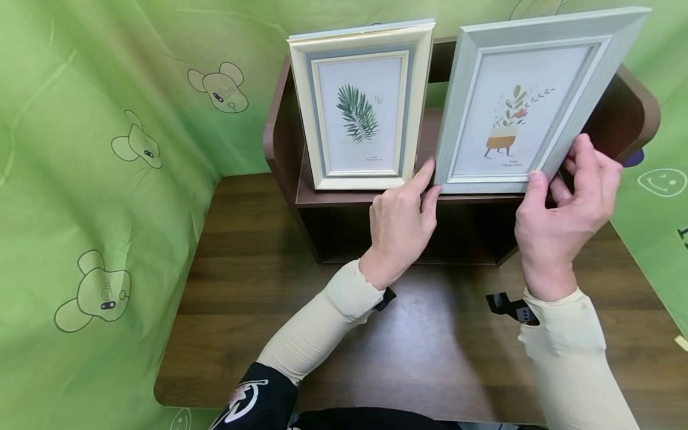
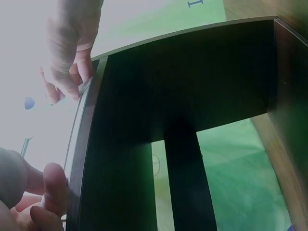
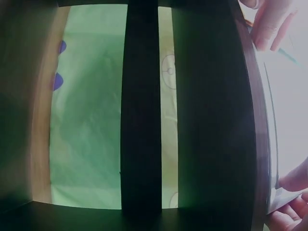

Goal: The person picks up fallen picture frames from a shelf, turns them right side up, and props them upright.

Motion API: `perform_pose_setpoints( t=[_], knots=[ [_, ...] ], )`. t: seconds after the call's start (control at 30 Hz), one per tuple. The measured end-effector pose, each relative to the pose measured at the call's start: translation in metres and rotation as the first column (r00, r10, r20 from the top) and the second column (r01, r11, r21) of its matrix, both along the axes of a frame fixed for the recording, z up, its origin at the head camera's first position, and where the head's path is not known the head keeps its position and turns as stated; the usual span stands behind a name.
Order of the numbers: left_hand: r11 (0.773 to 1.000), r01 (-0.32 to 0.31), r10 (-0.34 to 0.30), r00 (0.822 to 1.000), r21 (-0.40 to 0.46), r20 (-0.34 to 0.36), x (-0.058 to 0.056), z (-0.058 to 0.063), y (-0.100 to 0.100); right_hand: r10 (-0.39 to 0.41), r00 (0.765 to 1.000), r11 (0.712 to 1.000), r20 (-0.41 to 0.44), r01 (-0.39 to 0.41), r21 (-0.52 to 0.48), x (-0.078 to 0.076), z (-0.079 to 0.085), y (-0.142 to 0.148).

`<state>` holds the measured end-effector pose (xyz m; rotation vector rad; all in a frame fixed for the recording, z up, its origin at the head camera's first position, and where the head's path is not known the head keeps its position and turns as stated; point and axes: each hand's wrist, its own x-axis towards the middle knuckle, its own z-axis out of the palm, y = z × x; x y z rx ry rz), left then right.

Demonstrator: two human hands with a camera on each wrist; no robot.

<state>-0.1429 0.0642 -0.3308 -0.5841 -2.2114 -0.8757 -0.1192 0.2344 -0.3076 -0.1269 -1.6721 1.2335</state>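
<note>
A grey-blue picture frame (image 1: 450,119) with a potted-plant print leans back on the upper shelf of a dark brown rack (image 1: 276,128). My right hand (image 1: 572,194) grips its lower right side, thumb on the front and fingers around the edge. At the lower left corner, my left hand (image 1: 400,218) pinches the frame with index finger and thumb. Just left stands a cream picture frame (image 1: 368,182) with a green leaf print. From below, the left wrist view shows the left hand (image 2: 36,197) and right hand (image 2: 72,53) at the shelf edge.
The rack stands on a brown wooden table (image 1: 236,334), its lower compartment (image 1: 408,233) dark. A green curtain (image 1: 118,227) with cartoon animal heads hangs behind and to the sides. Through the rack's back, a dark crossbar (image 3: 141,115) shows in the right wrist view.
</note>
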Motion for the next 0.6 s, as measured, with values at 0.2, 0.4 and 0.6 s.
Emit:
perform_pose_setpoints(
  t=[0.2, 0.4, 0.6],
  knots=[
    [1.000, -0.008, 0.007, 0.999, -0.027, -0.046, 0.003, 0.000, -0.002, -0.042, 0.999, 0.998, 0.026, 0.041, 0.041, -0.001, -0.002, 0.001],
    [0.996, -0.027, 0.019, 0.995, -0.084, -0.099, 0.007, 0.000, -0.004, -0.066, 0.997, 0.992, 0.047, 0.060, 0.109, -0.007, -0.009, 0.011],
    [0.994, -0.034, 0.020, 0.992, -0.106, -0.128, 0.009, 0.000, -0.005, -0.026, 0.999, 0.996, 0.034, 0.024, 0.084, -0.009, -0.008, 0.010]
  ],
)
